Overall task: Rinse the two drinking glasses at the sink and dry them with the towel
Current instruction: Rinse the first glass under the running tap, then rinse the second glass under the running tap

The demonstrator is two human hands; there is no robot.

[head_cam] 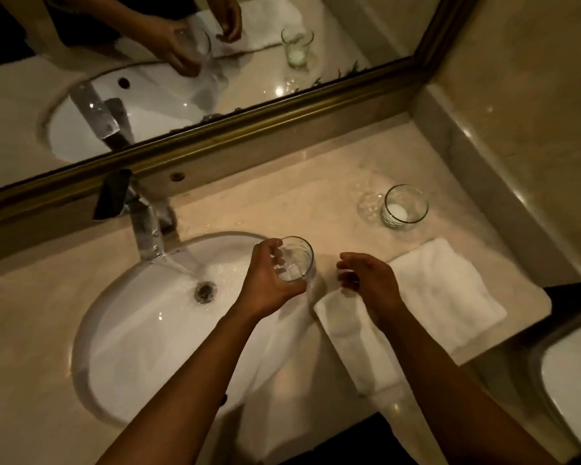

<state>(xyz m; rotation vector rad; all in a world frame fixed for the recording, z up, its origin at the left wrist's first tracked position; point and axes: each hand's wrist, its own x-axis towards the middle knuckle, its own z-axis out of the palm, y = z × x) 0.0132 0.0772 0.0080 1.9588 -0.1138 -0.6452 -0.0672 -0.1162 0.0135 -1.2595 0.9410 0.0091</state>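
**Head view: one glass in my left grip at the basin's edge**

Head camera looks down on a marble surface [299, 203] with an oval white sink [141, 330] set into it. My left hand [269, 280] has its grip clamped around a clear drinking glass [296, 260], held tilted over the right rim of the sink. My right hand [369, 280] hovers just beside it, fingers loosely curled and apart, gripping nothing, above the near end of the white towel [443, 290] that lies folded on the surface to the right of the sink.

Water runs from the chrome faucet [148, 226] into the bowl, landing near the drain [205, 290], left of the held glass and not reaching it. The second glass [405, 207] stands upright on the surface beyond the towel, near the back corner, well apart from both hands; something white shows at its bottom, though I cannot tell what. A framed mirror [182, 78] runs along the back wall and reflects the hands, sink and glasses. At the far right edge, part of another white fixture [574, 391] shows.
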